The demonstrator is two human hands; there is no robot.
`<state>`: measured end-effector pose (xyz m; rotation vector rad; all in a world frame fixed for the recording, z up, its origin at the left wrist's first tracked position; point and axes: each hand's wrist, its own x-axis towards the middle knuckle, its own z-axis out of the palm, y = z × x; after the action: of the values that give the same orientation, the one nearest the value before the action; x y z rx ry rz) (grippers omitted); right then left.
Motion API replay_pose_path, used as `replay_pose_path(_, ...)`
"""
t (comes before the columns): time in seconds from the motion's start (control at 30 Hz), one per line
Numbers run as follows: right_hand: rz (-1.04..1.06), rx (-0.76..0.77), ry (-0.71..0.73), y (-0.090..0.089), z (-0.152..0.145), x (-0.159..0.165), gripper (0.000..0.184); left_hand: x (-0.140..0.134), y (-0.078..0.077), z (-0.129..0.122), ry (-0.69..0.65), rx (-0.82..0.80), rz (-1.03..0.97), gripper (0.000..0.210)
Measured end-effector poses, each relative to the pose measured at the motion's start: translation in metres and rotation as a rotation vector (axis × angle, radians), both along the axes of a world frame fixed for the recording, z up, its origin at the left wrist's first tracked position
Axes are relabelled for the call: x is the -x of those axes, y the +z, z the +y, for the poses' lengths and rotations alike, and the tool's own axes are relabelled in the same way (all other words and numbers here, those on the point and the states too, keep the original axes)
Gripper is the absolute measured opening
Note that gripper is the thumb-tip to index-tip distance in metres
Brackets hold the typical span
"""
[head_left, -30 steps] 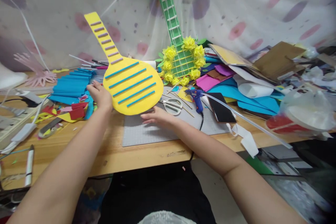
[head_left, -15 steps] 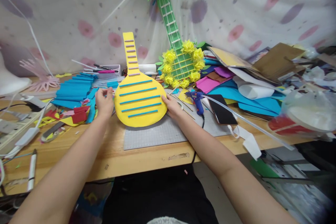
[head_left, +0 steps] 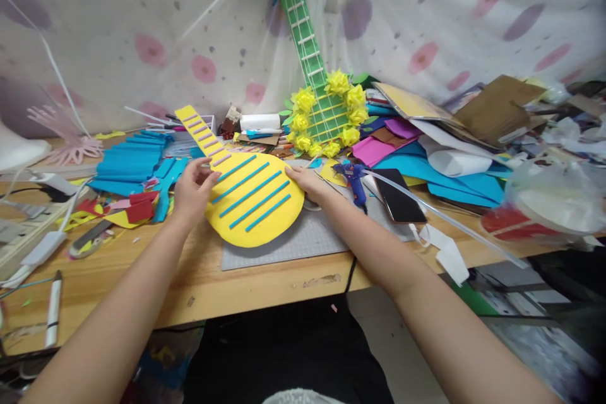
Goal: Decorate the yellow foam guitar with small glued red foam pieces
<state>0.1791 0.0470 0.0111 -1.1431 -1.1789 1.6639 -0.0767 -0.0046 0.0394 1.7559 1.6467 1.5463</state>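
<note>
A yellow craft instrument cut-out [head_left: 258, 218], with a round body and short neck, tilts over the grey cutting mat [head_left: 288, 243]. Blue strips cross its body and pale pink ones its neck. My left hand [head_left: 193, 192] is closed on its left edge, where neck meets body, thumb toward the front. At the upper right edge, my right hand [head_left: 307, 182] grips the body with its fingers partly hidden behind. Behind it, a green craft guitar [head_left: 307, 44] trimmed with yellow paper flowers leans on the curtain. Right of my right hand lies a blue glue gun [head_left: 355, 183].
A black phone [head_left: 400, 196] rests on the mat's right side. Blue crepe paper [head_left: 125, 164] and scraps lie left, beyond a power strip [head_left: 19, 237]. Paper sheets [head_left: 466, 189] pile up at right beside a plastic tub [head_left: 544, 202]. The wooden table's front edge [head_left: 265, 284] is near me.
The yellow instrument has turned, its neck swinging left and down. My left hand, earlier beside the body with fingers pinched, now grips its edge. My right hand has shifted slightly along the rim.
</note>
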Motion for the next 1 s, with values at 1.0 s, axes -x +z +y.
replay_pose_path(1.0,-0.709,-0.432,-0.152,-0.010,-0.036,-0.028,0.021,-0.052,-0.004,-0.037,-0.538,0.464,0.007,0.036)
